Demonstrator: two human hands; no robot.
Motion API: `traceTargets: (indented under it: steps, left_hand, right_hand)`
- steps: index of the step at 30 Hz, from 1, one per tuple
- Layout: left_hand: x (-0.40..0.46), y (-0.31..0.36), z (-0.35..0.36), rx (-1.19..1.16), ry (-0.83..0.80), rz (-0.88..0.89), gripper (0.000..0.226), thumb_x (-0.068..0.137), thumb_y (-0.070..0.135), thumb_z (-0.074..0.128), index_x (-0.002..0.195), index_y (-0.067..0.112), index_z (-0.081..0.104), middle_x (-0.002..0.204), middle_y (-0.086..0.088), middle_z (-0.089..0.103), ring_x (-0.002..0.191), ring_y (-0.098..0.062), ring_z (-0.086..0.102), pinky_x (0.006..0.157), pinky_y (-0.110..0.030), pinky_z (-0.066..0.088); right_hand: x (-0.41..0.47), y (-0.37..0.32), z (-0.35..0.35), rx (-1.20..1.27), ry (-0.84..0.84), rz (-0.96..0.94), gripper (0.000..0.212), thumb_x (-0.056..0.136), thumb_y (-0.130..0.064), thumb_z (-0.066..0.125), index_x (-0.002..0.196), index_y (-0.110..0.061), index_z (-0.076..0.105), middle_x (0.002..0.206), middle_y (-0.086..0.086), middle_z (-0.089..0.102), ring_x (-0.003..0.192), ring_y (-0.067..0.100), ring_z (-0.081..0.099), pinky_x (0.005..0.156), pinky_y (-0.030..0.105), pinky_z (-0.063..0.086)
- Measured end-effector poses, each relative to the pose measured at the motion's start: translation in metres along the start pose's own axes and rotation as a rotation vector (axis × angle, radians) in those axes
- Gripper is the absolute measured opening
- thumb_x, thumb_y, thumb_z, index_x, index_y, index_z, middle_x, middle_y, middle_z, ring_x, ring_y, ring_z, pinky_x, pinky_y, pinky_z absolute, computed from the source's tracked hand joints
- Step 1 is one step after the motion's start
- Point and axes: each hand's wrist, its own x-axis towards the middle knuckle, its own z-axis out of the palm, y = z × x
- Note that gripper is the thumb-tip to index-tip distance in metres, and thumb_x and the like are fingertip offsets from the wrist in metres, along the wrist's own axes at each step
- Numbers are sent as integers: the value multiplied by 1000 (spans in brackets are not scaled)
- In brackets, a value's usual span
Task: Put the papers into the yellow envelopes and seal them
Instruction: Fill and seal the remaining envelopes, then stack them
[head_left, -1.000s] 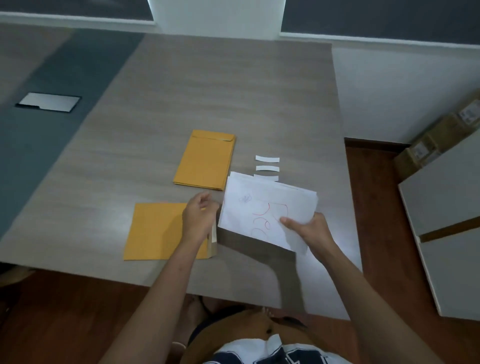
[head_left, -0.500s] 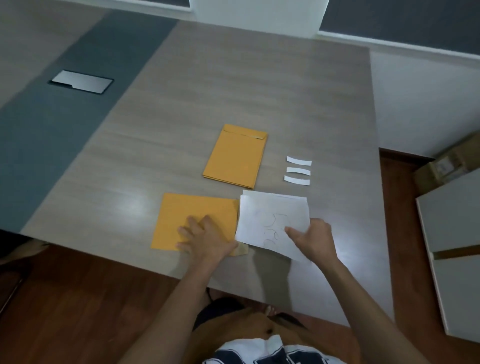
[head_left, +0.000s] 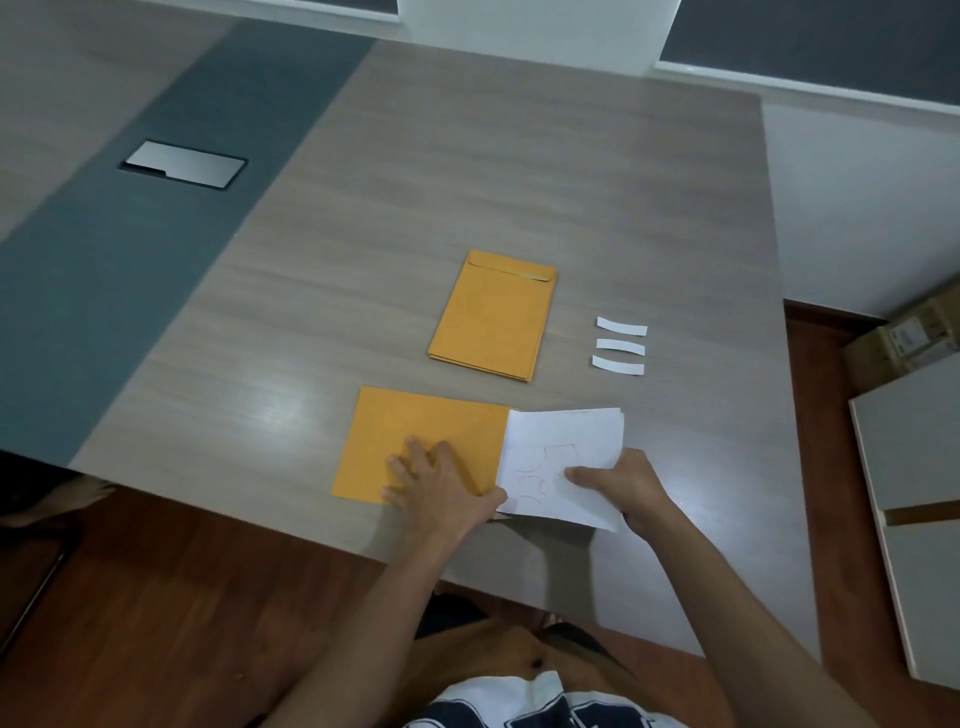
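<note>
A yellow envelope (head_left: 415, 436) lies flat near the table's front edge, its mouth to the right. My left hand (head_left: 441, 491) presses flat on its lower right part with fingers spread. White papers (head_left: 563, 447) with red scribbles stick out of the envelope's mouth, partly inside it. My right hand (head_left: 621, 486) pinches the papers at their right edge, thumb on top. A stack of yellow envelopes (head_left: 496, 314) lies further back on the table.
Three white paper strips (head_left: 620, 345) lie in a column right of the envelope stack. A metal cover plate (head_left: 182, 163) sits in the table's grey band at the far left. Cardboard boxes (head_left: 904, 332) and a white cabinet (head_left: 919, 499) stand to the right.
The papers came down from a raised tilt and slid left into the envelope's mouth. My left hand went from lifting the envelope's opening to pressing flat on the envelope.
</note>
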Motion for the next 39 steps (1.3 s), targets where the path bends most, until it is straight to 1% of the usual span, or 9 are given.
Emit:
traceTargets:
  steps: [5, 10, 12, 15, 20, 24, 29, 35, 39]
  left_hand:
    - [0, 4, -2, 55, -7, -6, 110, 58, 80, 55, 146, 22, 21, 160, -12, -7, 142, -48, -7, 107, -70, 15]
    - [1, 3, -18, 96, -11, 38, 115, 55, 80, 65, 144, 23, 19, 157, -11, 2, 140, -42, 10, 105, -59, 33]
    - [8, -3, -31, 180, 0, 150, 127, 51, 75, 73, 148, 24, 10, 159, -13, -2, 144, -37, 8, 110, -53, 28]
    - [29, -12, -47, 376, -4, 470, 143, 50, 65, 81, 151, 30, -14, 160, -9, -19, 148, -33, -14, 120, -52, 6]
    - [57, -5, -57, 533, -94, 710, 154, 48, 60, 86, 146, 31, -29, 161, -11, -15, 147, -33, -17, 120, -52, 1]
    - [62, 0, -58, 562, -104, 802, 157, 41, 64, 85, 146, 35, -28, 157, -19, 7, 147, -40, -5, 120, -52, 5]
    - [70, -6, -57, 512, -124, 856, 160, 39, 67, 84, 146, 35, -30, 157, -21, 6, 147, -39, -5, 119, -53, 6]
    - [68, -4, -62, 497, -76, 969, 154, 41, 74, 77, 149, 32, -24, 148, -21, 22, 140, -40, 14, 116, -55, 11]
    - [66, -7, -66, 441, -91, 985, 150, 46, 71, 77, 148, 35, -26, 152, -20, 16, 144, -38, 9, 115, -62, 8]
  right_hand:
    - [7, -8, 31, -26, -52, 24, 35, 68, -7, 84, 98, -6, 68, 105, 11, 71, 87, 24, 69, 78, 40, 58]
    - [8, -14, 46, -140, -26, 31, 32, 70, -18, 84, 95, -13, 63, 98, 6, 67, 87, 23, 65, 65, 33, 56]
    - [8, -10, 45, -107, 23, 19, 34, 71, -20, 84, 99, -12, 67, 101, 5, 69, 91, 23, 66, 70, 34, 56]
    - [9, -5, 46, -107, 106, -14, 30, 79, -19, 75, 106, -10, 68, 111, 8, 70, 97, 25, 65, 82, 38, 55]
    - [9, -7, 52, -189, 109, -14, 35, 85, -17, 67, 119, -10, 63, 119, 9, 66, 103, 26, 61, 82, 34, 50]
    - [11, -5, 56, -188, 120, 15, 36, 83, -19, 69, 117, -8, 63, 118, 10, 66, 102, 25, 61, 83, 35, 52]
    - [12, -10, 69, -194, 121, 10, 37, 85, -18, 70, 119, -6, 62, 119, 11, 64, 102, 24, 59, 83, 33, 49]
    - [12, -18, 87, -145, 60, 40, 41, 83, -22, 73, 119, -8, 59, 115, 9, 62, 96, 21, 56, 78, 32, 48]
    - [11, -22, 90, -104, -61, 57, 41, 85, -30, 71, 119, -11, 59, 114, 8, 63, 104, 26, 60, 87, 41, 55]
